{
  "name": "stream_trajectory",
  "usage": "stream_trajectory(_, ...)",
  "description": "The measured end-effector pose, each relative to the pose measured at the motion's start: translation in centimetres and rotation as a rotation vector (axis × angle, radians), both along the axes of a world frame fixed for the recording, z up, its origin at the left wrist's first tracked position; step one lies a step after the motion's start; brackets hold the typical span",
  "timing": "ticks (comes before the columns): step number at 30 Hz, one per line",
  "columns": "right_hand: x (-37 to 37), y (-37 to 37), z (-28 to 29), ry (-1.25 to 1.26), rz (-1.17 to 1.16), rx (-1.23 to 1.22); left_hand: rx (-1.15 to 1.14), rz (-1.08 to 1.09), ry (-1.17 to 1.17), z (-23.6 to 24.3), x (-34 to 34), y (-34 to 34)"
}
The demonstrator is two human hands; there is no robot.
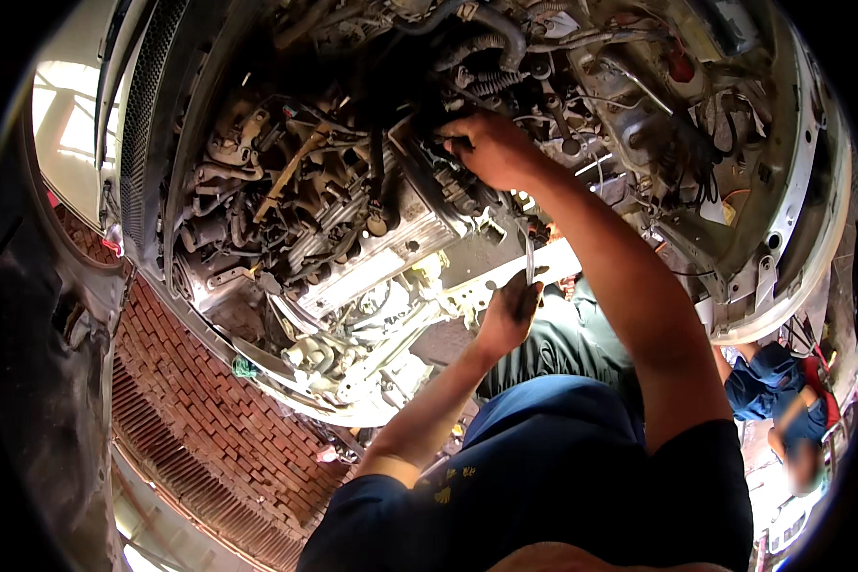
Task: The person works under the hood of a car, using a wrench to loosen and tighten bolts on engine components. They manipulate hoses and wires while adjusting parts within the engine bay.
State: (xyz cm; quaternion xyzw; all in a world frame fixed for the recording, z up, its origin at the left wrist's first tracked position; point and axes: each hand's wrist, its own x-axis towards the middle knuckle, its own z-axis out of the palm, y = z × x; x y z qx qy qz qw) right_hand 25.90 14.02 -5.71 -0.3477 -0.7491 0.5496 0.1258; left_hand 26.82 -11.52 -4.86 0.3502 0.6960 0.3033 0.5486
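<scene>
I lean over an open engine bay, whose engine (310,238) has exposed hoses, wires and metal housings. My left hand (512,312) is low at the middle, fingers wrapped round an upright silvery metal tool (529,250), perhaps a wrench. My right hand (491,148) reaches higher, beside a dark recess among the hoses (505,43) at the top middle. Its fingers are curled; whether anything is between them is hidden.
The car's pale front body edge (808,248) curves down the right side. A red brick floor (210,400) lies at lower left, beside a dark panel (38,400). A person in dark blue (777,386) is low at the right, near a red object (820,381).
</scene>
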Motion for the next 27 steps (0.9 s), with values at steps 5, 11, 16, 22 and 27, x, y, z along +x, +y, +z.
stream_trajectory(5,1.4,-0.3,-0.8,0.003,0.136,0.070,-0.048,0.082,-0.157,-1.5,0.8,-0.3)
stream_trajectory(11,6.4,-2.3,1.8,0.236,-0.472,0.120,-0.196,0.186,-0.110,-4.3,-0.2,-3.0)
stream_trajectory(16,10.2,-3.3,10.6,0.575,-0.418,-0.083,-0.027,0.056,0.113,-3.6,-1.9,-1.5)
stream_trajectory(22,13.4,-3.7,23.6,0.695,-0.138,0.319,0.038,0.069,0.228,-4.8,-2.4,-2.1)
stream_trajectory(27,14.3,-5.8,26.9,0.523,-0.168,0.374,-0.024,0.104,0.101,-4.2,-2.2,-2.4)
